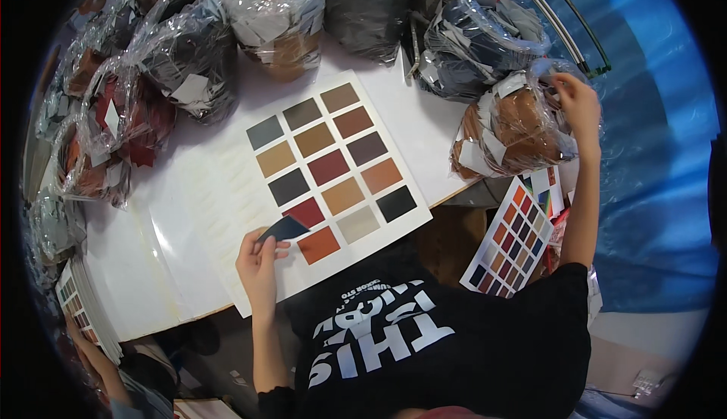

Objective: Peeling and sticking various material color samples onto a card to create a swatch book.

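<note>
My left hand [261,260] pinches a small dark blue-grey swatch [285,228] over the lower left of a white sample card [363,237]. Rows of coloured swatches in brown, tan, red, grey and black lie on this card, and the held piece partly covers a dark red one [305,211]. Out to the right, my right hand [577,105] is at the rim of a clear plastic bag [549,127] full of brown swatches [522,120]. Its fingers are curled together; whatever is between them is too small to make out.
Several plastic-wrapped bundles of swatches, including a grey one [485,40] and a red one [129,112], ring the white table [151,267]. Another sample card [509,241] leans beside my right arm. At lower left, another person's hand [95,355] touches stacked cards [87,313].
</note>
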Demonstrator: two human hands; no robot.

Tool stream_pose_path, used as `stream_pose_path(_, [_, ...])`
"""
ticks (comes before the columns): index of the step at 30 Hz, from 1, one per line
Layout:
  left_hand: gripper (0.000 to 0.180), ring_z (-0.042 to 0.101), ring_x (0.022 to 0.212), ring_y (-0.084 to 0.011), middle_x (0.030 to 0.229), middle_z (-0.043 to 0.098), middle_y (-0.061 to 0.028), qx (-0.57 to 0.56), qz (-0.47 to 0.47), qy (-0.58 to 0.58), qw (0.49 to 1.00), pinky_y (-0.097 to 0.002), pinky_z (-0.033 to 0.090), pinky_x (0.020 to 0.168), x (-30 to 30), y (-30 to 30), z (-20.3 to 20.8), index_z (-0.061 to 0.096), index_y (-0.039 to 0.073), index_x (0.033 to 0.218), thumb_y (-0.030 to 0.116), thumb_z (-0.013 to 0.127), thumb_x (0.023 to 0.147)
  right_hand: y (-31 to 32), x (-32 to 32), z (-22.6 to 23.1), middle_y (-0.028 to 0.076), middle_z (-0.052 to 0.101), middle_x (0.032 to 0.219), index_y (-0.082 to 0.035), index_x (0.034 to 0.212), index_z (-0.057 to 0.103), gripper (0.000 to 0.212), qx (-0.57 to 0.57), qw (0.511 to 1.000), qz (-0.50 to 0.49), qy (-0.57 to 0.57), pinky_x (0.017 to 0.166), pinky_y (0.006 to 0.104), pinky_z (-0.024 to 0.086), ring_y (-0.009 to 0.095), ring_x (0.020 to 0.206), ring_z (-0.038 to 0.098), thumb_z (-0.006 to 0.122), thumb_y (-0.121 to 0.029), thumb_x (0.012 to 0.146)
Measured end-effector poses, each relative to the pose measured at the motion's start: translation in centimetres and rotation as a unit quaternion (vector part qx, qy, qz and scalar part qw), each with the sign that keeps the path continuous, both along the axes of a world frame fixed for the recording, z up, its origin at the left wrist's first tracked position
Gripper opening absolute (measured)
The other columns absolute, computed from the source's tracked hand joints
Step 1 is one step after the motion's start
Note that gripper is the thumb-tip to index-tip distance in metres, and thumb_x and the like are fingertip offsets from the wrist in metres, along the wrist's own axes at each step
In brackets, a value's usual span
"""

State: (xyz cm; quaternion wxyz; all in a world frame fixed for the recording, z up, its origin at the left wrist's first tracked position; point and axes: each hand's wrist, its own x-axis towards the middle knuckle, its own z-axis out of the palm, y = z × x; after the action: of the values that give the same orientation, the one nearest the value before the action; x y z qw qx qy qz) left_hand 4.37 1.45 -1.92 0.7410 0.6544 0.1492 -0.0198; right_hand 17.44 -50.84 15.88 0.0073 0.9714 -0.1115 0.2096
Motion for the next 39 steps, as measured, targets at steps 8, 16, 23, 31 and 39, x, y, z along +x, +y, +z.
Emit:
stream_pose_path(8, [0.011,0.059,0.059,-0.0078,0.069,0.061,-0.0043,0.055,0.059,0.027,0.996,-0.0183,0.037,0.05,-1.4,4.0,0.3,0.059,-0.004,0.1,0.004,0.056,0.093,12.8,-2.7,3.4,0.002,0.068,0.084,-0.001,0.099,0.068,0.015,0.188,0.966,0.137,-0.11,0.063,0.02,0.044,0.004,0.069,0.056,0.059,-0.012,0.094])
stream_pose_path(16, [0.009,0.059,0.057,-0.0133,0.074,0.066,-0.0084,0.228,-0.006,-0.03,0.973,-0.0236,0.043,0.052,1.3,5.7,1.2,0.066,0.0,0.095,0.001,0.06,0.088,28.4,0.9,-6.8,0.013,0.067,0.084,-0.004,0.115,0.063,0.038,0.153,0.928,0.339,0.01,0.062,0.0297,0.051,0.022,0.069,0.065,0.065,0.009,0.08])
stream_pose_path(23, [0.01,0.056,0.057,-0.0208,0.071,0.064,-0.0025,0.423,-0.034,-0.087,0.901,-0.031,0.042,0.049,3.5,8.4,-0.1,0.061,0.007,0.081,0.011,0.07,0.08,40.7,2.7,-18.0,-0.001,0.056,0.058,0.0,0.077,0.056,0.016,0.625,0.718,0.176,0.252,0.047,0.0195,0.034,0.003,0.049,0.045,0.069,-0.006,0.086])
stream_pose_path(31, [0.014,0.055,0.113,-0.0235,0.119,0.063,-0.0031,0.5,-0.176,-0.117,0.84,-0.041,0.04,0.091,6.7,9.6,0.1,0.054,0.008,0.078,0.014,0.067,0.079,44.0,3.8,-22.3,-0.001,0.056,0.054,0.0,0.078,0.057,0.017,0.638,0.67,0.129,0.356,0.043,0.0201,0.031,0.002,0.045,0.044,0.069,-0.01,0.086])
stream_pose_path(39, [0.015,0.05,0.123,-0.0238,0.128,0.059,-0.007,0.547,-0.206,-0.087,0.806,-0.0448,0.038,0.094,8.5,9.9,-1.4,0.057,0.006,0.076,0.016,0.066,0.081,44.5,3.9,-21.8,0.0,0.054,0.054,0.0,0.078,0.055,0.017,0.626,0.668,0.1,0.389,0.057,0.021,0.052,0.002,0.043,0.042,0.066,-0.007,0.089])
